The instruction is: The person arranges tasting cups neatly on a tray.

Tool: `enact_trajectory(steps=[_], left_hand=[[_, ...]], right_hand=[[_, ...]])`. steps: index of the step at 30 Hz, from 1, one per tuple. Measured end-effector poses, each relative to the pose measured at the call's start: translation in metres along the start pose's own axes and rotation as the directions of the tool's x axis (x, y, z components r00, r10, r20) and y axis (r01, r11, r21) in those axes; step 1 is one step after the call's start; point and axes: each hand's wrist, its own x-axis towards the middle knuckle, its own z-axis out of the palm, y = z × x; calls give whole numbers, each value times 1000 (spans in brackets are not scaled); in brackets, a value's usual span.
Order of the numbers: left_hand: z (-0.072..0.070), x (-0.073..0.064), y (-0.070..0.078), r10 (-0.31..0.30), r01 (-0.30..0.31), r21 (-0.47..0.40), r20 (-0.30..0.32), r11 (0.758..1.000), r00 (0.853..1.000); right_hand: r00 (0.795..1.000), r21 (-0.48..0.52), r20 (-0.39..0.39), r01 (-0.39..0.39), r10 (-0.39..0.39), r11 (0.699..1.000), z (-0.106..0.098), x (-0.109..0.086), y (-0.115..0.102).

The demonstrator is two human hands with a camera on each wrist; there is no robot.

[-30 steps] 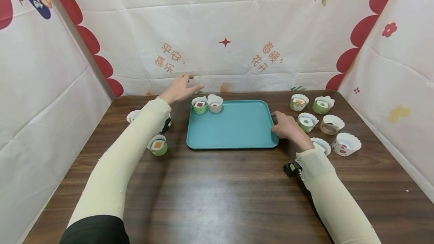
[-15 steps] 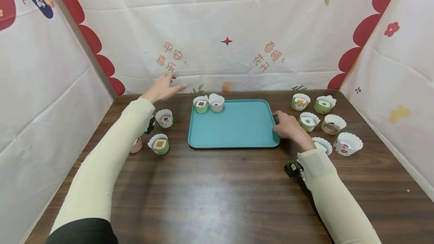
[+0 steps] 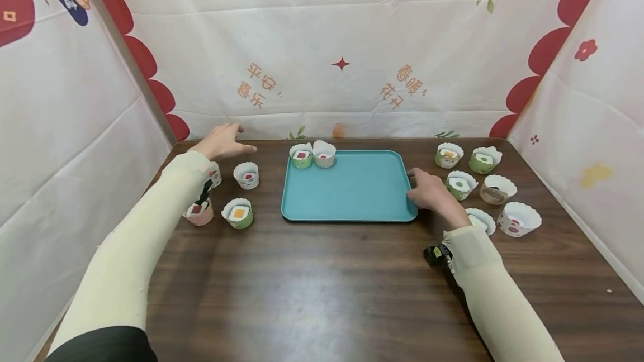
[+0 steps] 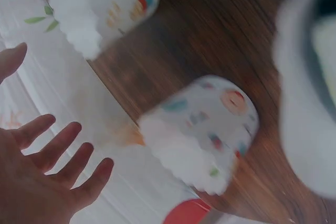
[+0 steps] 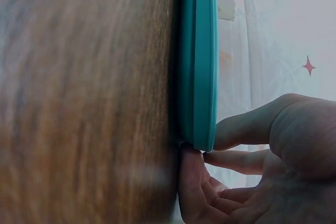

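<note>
A teal tray [image 3: 347,189] lies on the table. On its back left corner stand a green paper baking cup [image 3: 302,162] and a whitish one [image 3: 324,160], each with a small piece inside. My right hand [image 3: 430,191] grips the tray's right edge; the right wrist view has the thumb on the rim [image 5: 205,66] and another finger below it. With fingers spread, my left hand [image 3: 221,143] hovers over the table's far left and holds nothing. Close to it are a patterned white cup [image 3: 247,183], a green cup [image 3: 239,221], a pink cup [image 3: 201,218] and a partly hidden patterned cup [image 3: 215,176].
Several filled paper cups, among them a brown one [image 3: 497,193] and a dotted white one [image 3: 515,225], stand right of the tray. One white cup [image 3: 480,219] is partly behind the right forearm. A printed cloth [image 3: 312,32] hangs behind the table [image 3: 322,289].
My left hand has moved left, from beside the tray's cups to over the left group, uncovering cups there. The right hand stays on the tray's edge, and the tray stays put.
</note>
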Motion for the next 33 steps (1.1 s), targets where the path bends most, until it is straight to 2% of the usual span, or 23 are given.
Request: enact_trajectory(steps=[5, 10, 18, 21, 24, 30, 33], left_hand=[[-6, -13, -16, -40, 43, -44, 75, 998, 996], [-14, -28, -34, -80, 97, -109, 149, 989, 986], [-20, -49, -58, -121, 146, -74, 274, 986, 954], [-20, -53, -61, -134, 159, -57, 310, 986, 941], [-19, -56, -59, -129, 156, -57, 330, 986, 935], [-9, -57, -63, -118, 197, -168, 394, 966, 912], [-3, -56, -64, -111, 191, -173, 390, 966, 914]], right_hand=[[1000, -6, -6, 2, -2, 1000, 1, 0, 0], [1000, -10, -5, 9, -9, 1000, 1, 0, -2], [1000, -18, -3, 23, -23, 1000, -1, 2, -2], [1000, -12, -2, 27, -27, 1000, -1, 1, -2], [1000, -11, -2, 21, -21, 1000, -1, 1, -2], [1000, -6, -13, 22, -22, 1000, 0, 0, 0], [1000, -1, -13, 22, -22, 1000, 1, -1, 0]])
